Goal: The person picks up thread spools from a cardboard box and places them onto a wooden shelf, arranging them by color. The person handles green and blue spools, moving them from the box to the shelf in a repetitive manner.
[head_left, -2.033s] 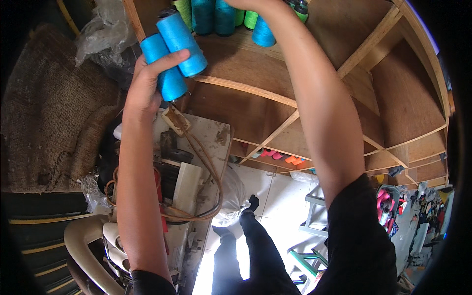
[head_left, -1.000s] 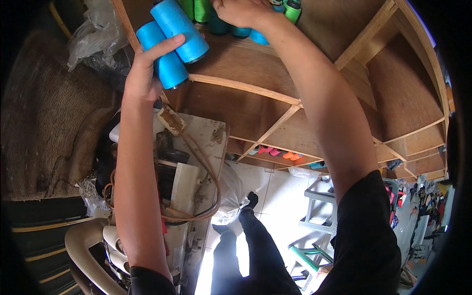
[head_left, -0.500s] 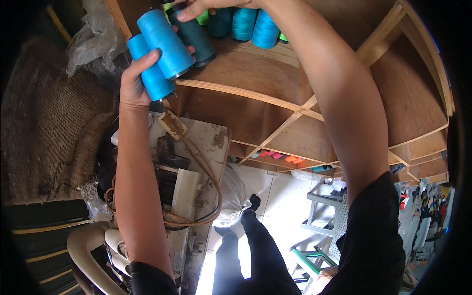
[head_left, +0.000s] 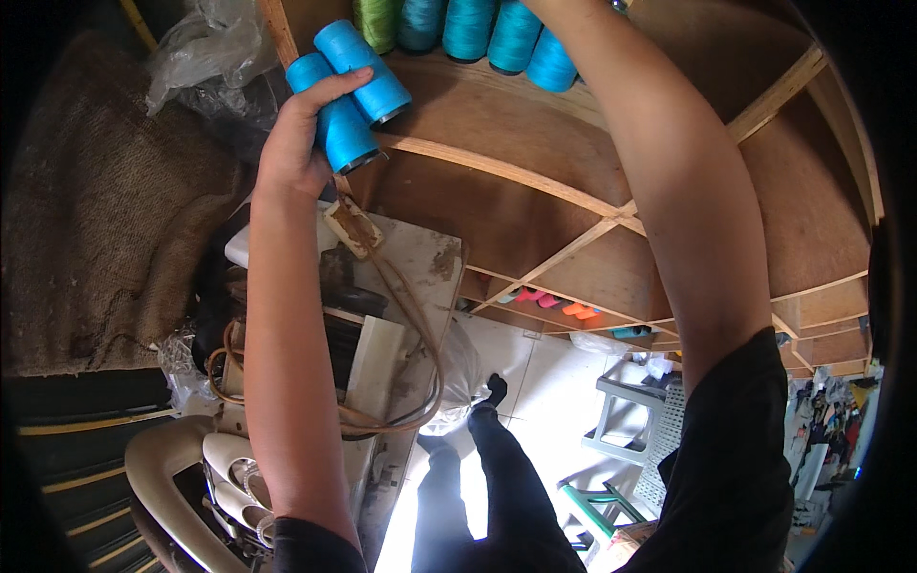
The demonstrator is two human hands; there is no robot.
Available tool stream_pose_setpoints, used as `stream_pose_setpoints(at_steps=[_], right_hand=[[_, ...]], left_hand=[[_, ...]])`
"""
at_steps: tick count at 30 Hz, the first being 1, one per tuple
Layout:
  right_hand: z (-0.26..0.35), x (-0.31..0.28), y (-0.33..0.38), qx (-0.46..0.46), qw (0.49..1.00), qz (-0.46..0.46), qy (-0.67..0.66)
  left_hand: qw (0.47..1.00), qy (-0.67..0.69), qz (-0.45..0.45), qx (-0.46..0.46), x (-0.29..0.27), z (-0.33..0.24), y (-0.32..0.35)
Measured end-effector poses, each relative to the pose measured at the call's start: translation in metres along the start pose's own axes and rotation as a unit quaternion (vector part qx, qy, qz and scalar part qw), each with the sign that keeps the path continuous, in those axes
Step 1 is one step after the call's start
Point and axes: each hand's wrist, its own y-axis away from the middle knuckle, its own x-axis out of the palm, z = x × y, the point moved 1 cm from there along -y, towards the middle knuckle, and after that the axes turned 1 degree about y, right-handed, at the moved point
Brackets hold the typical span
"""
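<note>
Two bright blue thread spools, an upper one (head_left: 363, 72) and a lower one (head_left: 334, 119), lie side by side in my left hand (head_left: 296, 134). Its fingers wrap round them, with the thumb across the front. They tilt, their dark base ends pointing down and to the right. My right forearm (head_left: 659, 124) reaches up over the shelf and leaves the top edge, so the right hand is out of sight. Nearest to that arm stands a row of spools: a lime green one (head_left: 376, 24), several teal ones (head_left: 468, 29) and a blue one (head_left: 551, 65).
Wooden shelf compartments (head_left: 506, 177) spread ahead, some lower ones holding pink and orange spools (head_left: 573, 309). A sewing machine (head_left: 177, 477) and its worn table (head_left: 435, 258) with looping cables stand at left. Clear plastic bags (head_left: 210, 57) hang upper left. Stools (head_left: 630, 420) stand lower right.
The dark green spool that was between my hands is gone from view. My left hand has shifted right with both blue spools. My right hand has moved up out of the picture.
</note>
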Motion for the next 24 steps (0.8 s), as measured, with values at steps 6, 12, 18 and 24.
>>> stream_pose_setpoints(at_steps=[6, 12, 18, 24], right_hand=[[-0.004, 0.012, 0.007, 0.085, 0.972, -0.198, -0.092], [-0.015, 0.002, 0.013, 0.150, 0.988, 0.032, -0.018], [-0.021, 0.018, 0.018, 0.084, 0.996, 0.026, 0.004], [-0.020, 0.028, 0.017, 0.065, 0.997, -0.047, 0.003]], left_hand=[[1.000, 0.020, 0.014, 0.008, -0.005, 0.005, -0.006], [1.000, 0.013, 0.013, -0.007, -0.008, 0.000, -0.008], [1.000, 0.005, 0.003, -0.014, -0.003, -0.001, -0.008], [0.999, -0.013, 0.007, -0.039, -0.003, -0.005, -0.010]])
